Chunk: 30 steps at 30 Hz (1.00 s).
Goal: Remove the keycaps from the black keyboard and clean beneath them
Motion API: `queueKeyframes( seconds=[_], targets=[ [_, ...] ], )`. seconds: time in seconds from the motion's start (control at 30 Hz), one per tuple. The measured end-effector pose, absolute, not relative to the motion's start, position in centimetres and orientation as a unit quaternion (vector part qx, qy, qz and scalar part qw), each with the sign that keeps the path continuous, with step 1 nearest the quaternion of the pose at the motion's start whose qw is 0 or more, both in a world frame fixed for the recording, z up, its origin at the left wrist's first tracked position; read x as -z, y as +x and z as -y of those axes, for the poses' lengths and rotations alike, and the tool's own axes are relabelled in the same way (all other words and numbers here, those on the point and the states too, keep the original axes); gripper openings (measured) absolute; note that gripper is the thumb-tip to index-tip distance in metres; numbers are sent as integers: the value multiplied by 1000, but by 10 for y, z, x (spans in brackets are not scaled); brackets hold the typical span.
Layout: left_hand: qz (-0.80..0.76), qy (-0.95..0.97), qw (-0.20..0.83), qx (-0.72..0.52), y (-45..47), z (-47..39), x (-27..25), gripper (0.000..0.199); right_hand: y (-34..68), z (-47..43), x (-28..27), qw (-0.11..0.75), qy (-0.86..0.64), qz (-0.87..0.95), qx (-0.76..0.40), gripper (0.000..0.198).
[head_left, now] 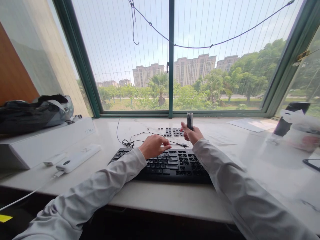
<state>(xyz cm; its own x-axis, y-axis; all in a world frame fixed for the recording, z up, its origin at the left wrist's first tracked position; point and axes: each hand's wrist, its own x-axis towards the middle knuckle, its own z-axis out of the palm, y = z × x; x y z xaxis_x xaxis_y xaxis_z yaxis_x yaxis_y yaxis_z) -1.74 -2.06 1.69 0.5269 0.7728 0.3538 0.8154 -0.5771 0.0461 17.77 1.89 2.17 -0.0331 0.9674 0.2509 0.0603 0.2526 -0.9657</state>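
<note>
On the bench [147, 192], the keyboard [161, 162] could be tugged askew if its cable [128, 143] is snagged by the left hand [155, 146]; loose keycaps [168, 130] behind it could be scattered by a low sweep of the right hand [192, 134], fingers clamped around a dark metal-tipped tool [190, 121]. Keyboard ends are masked by the sleeves [100, 187]; whether anything is pinched in the curled left fingers can't be told, and keycap legends can't be read.
</note>
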Motion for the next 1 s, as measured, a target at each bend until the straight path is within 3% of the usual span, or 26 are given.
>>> queueKeyframes(
  seconds=[0.07,0.17,0.67,1.0],
  targets=[
    [465,-863,60,188,-15,24,-7,32,168,-13,-17,559,-349,541,-522,51],
    [454,-868,40,198,-15,24,1,34,156,-6,-10,571,-296,507,-573,51],
    [453,-867,17,209,-12,27,12,36,133,3,4,603,-375,397,-582,45],
    [461,-857,-3,231,-7,27,14,26,134,7,0,584,-417,366,-592,42]
  ],
)
